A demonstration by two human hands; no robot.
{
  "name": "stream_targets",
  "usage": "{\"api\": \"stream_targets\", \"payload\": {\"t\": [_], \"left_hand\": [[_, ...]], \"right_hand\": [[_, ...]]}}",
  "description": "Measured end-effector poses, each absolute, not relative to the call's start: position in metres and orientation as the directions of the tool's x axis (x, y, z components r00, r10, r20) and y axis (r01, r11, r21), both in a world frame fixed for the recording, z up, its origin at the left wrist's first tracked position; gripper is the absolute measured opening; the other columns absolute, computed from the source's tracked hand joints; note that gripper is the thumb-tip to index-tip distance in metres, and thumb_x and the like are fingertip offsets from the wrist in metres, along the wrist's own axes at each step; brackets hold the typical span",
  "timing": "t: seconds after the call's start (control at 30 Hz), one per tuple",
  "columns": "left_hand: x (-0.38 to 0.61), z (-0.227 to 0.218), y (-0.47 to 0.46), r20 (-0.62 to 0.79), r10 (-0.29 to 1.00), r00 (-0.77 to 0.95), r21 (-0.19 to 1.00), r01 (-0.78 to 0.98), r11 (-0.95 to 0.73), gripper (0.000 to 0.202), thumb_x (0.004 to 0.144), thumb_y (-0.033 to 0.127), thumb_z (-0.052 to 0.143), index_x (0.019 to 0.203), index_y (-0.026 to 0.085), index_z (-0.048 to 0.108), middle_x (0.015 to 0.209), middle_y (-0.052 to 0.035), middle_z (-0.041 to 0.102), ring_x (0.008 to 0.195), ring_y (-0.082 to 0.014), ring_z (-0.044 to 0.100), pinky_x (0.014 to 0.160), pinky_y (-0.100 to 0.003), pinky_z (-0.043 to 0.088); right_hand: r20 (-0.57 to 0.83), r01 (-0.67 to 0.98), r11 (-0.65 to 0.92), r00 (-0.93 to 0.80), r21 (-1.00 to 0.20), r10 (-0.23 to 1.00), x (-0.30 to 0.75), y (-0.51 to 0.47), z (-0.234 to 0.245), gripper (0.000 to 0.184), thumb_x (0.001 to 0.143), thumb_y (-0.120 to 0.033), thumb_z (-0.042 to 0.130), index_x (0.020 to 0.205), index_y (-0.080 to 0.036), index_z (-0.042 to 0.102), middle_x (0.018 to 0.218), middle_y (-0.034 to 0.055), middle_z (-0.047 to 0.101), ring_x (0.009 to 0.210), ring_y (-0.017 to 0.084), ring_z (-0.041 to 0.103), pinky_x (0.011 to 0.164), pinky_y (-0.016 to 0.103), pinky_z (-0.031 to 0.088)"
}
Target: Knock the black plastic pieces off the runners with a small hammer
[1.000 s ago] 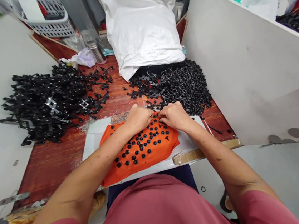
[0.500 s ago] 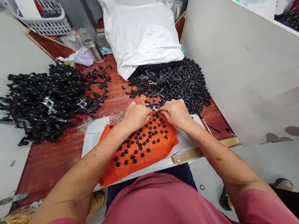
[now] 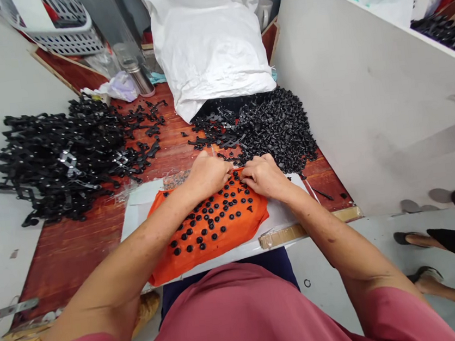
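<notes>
An orange cloth (image 3: 234, 232) lies over a white board (image 3: 136, 213) in front of me, dotted with many small round black button-like pieces (image 3: 202, 245). At its far edge my left hand (image 3: 211, 173) is closed, thumb and fingers pinched together. My right hand (image 3: 264, 177) is closed too, its fingertips down on the cloth's upper right part among the black pieces. What either hand pinches is hidden or too small to make out. Just beyond my hands spreads a heap of small black plastic parts (image 3: 275, 126), partly under a white sack (image 3: 214, 57).
On the left is a big pile of linked black pieces (image 3: 65, 156). Behind it stand a metal flask (image 3: 141, 79) and a white basket (image 3: 73, 40). Grey partitions (image 3: 367, 100) flank the red-brown table (image 3: 83, 239). Another person's legs (image 3: 450, 287) show at lower right.
My right hand has drawn back slightly from the cloth's far edge onto the pieces. My left hand stays nearly where it was. Another person's legs have come further into view on the right.
</notes>
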State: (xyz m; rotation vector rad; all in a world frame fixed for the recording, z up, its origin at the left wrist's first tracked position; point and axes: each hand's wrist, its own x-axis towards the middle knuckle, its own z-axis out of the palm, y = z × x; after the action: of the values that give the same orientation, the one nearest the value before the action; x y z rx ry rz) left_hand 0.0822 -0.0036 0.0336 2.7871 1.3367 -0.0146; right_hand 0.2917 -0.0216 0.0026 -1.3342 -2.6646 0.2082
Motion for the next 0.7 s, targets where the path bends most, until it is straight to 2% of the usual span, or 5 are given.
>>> {"api": "stream_targets", "payload": {"t": [0.1,0.23,0.47,0.6,0.7], "left_hand": [[0.088,0.036,-0.016,-0.058,0.755,0.653,0.119,0.755,-0.644,0.021,0.090,0.026,0.055,0.085,0.025,0.076,0.085,-0.0033,0.079,0.081,-0.0228,0.069,0.083,-0.039,0.040],[0.102,0.026,-0.029,-0.062,0.776,0.628,0.097,0.777,-0.622,0.026,0.092,0.033,0.055,0.081,0.022,0.076,0.085,-0.0072,0.080,0.081,-0.0249,0.070,0.085,-0.042,0.041],[0.096,0.020,-0.032,-0.060,0.844,0.533,0.037,0.846,-0.532,0.027,0.091,0.026,0.051,0.077,0.021,0.074,0.078,-0.0100,0.079,0.076,-0.0254,0.070,0.083,-0.044,0.040],[0.090,0.028,-0.031,-0.002,0.876,0.482,0.057,0.875,-0.481,0.030,0.094,0.029,0.048,0.084,0.021,0.075,0.084,-0.0104,0.079,0.080,-0.0275,0.070,0.083,-0.044,0.039],[0.092,0.029,-0.023,0.034,0.888,0.459,0.101,0.882,-0.460,0.029,0.095,0.028,0.048,0.092,0.023,0.076,0.089,-0.0088,0.080,0.084,-0.0274,0.071,0.085,-0.044,0.039]], "right_hand": [[0.093,0.742,0.648,-0.643,-0.173,0.760,0.295,-0.022,0.003,0.026,0.101,-0.026,0.053,0.098,-0.023,0.078,0.095,0.0066,0.072,0.099,0.024,0.051,0.092,0.042,0.023],[0.117,0.702,0.696,-0.686,-0.151,0.718,0.303,-0.024,-0.001,0.034,0.104,-0.026,0.046,0.096,-0.024,0.079,0.094,0.0073,0.071,0.098,0.025,0.049,0.098,0.044,0.021],[0.146,0.729,0.654,-0.638,-0.204,0.756,0.320,-0.035,-0.006,0.030,0.099,-0.017,0.051,0.105,-0.026,0.080,0.101,0.0050,0.074,0.098,0.023,0.053,0.095,0.041,0.025],[0.135,0.732,0.625,-0.614,-0.272,0.778,0.323,-0.042,-0.006,0.022,0.100,-0.025,0.057,0.106,-0.025,0.079,0.097,0.0040,0.075,0.096,0.022,0.055,0.094,0.039,0.027],[0.122,0.722,0.639,-0.632,-0.266,0.765,0.321,-0.045,-0.008,0.018,0.099,-0.027,0.061,0.104,-0.025,0.078,0.095,0.0035,0.075,0.096,0.022,0.056,0.094,0.039,0.027]]}}
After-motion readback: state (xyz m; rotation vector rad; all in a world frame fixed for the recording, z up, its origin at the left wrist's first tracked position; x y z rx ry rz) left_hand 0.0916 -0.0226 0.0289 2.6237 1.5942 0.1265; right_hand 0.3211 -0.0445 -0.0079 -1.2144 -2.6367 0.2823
